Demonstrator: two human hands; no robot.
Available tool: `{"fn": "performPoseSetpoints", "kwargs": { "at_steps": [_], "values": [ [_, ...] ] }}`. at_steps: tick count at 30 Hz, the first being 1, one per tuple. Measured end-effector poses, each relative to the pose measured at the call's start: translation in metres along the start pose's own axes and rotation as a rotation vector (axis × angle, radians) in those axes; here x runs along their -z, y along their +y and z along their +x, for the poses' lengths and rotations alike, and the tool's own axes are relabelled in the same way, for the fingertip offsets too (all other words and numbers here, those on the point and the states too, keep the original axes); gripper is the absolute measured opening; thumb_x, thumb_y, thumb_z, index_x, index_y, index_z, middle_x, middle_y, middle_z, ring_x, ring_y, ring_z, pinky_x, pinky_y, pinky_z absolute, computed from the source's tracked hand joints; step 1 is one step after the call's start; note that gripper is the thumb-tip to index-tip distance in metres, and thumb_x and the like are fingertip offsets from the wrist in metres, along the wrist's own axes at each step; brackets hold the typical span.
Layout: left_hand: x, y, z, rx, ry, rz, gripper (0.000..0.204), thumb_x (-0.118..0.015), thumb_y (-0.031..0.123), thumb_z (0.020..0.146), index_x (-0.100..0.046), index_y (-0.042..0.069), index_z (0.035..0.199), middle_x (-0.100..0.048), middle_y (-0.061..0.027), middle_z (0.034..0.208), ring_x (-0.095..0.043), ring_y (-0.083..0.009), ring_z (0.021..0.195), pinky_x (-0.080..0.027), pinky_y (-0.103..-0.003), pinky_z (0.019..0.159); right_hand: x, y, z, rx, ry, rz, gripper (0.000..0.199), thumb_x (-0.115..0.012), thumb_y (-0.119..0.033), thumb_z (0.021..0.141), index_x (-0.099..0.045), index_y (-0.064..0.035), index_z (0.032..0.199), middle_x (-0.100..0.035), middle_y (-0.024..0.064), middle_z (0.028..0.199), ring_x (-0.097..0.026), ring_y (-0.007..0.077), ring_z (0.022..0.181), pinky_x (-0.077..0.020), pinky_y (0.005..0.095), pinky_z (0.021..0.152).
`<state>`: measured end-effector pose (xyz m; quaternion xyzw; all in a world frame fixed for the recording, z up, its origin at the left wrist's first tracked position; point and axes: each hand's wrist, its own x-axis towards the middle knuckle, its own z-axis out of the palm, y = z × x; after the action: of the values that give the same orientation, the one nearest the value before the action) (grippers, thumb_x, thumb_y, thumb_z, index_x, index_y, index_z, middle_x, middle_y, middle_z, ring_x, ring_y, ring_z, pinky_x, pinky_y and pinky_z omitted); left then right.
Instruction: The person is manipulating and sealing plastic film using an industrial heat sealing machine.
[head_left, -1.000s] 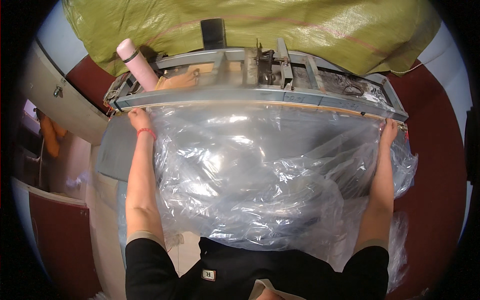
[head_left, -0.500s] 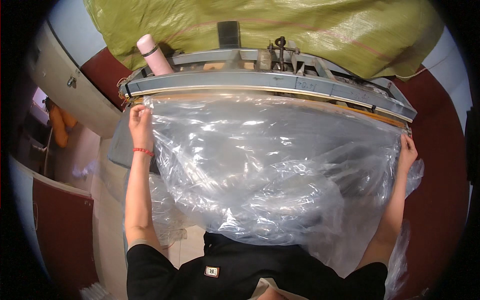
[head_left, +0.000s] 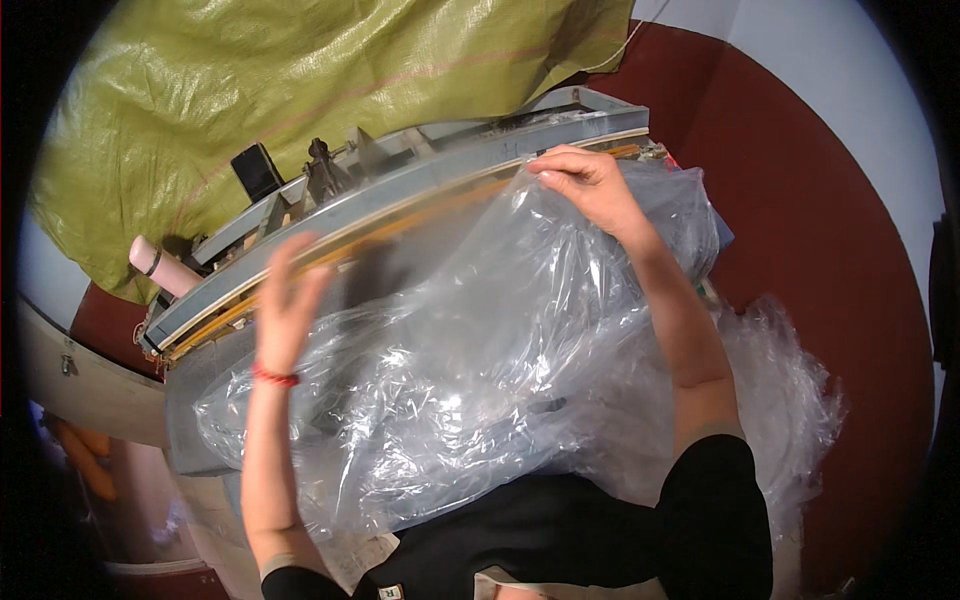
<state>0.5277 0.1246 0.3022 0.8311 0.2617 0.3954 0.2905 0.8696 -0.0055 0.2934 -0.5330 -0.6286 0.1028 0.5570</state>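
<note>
Clear plastic sheeting (head_left: 450,370) lies crumpled across the work surface in front of me and hangs over its near and right sides. Its far edge is pinched between the thumb and fingers of my right hand (head_left: 590,185), which lifts it into a peak just in front of the grey metal frame (head_left: 440,175). My left hand (head_left: 288,310), smeared by motion, is raised near the frame's left part with thumb and fingers apart and no sheeting in them. A red bracelet (head_left: 275,376) circles my left wrist.
Behind the frame hangs a yellow-green woven tarp (head_left: 300,80). A pink bottle (head_left: 165,268) leans at the frame's left end, near a dark phone-like slab (head_left: 257,172) and a metal clamp (head_left: 322,172). An orange-yellow strip (head_left: 400,208) runs along the frame's near side. A door (head_left: 90,385) stands at left.
My left hand has let go of the sheeting's left corner. My right hand has come inward with its edge, and the sheeting has slackened. The view has turned to the right.
</note>
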Motion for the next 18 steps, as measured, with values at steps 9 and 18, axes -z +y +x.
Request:
{"fn": "performPoseSetpoints", "kwargs": {
  "at_steps": [9,18],
  "values": [
    [-0.115,-0.043,0.007,0.298,-0.269,-0.431,0.018,-0.057,0.014,0.079,-0.054,0.004,0.093,-0.057,-0.0015,0.084,-0.053,-0.012,0.078,-0.041,-0.025,0.073,0.003,-0.03,0.004,0.121,-0.111,-0.027,0.03,-0.065,-0.006,0.069,-0.059,-0.002,0.098,-0.06,0.0069,0.085,-0.056,0.013,0.079,-0.0439,0.0255,0.072],
    [0.031,-0.041,-0.016,0.309,0.121,-0.514,0.009,-0.053,0.013,0.083,-0.056,0.006,0.082,-0.053,0.0045,0.075,-0.043,-0.0032,0.069,-0.034,-0.018,0.064,0.111,0.083,-0.025,-0.246,-0.365,-0.597,0.026,-0.071,-0.027,0.06,-0.063,-0.0069,0.074,-0.06,0.0057,0.066,-0.057,0.0152,0.066,-0.0431,0.0298,0.061]
  ]
}}
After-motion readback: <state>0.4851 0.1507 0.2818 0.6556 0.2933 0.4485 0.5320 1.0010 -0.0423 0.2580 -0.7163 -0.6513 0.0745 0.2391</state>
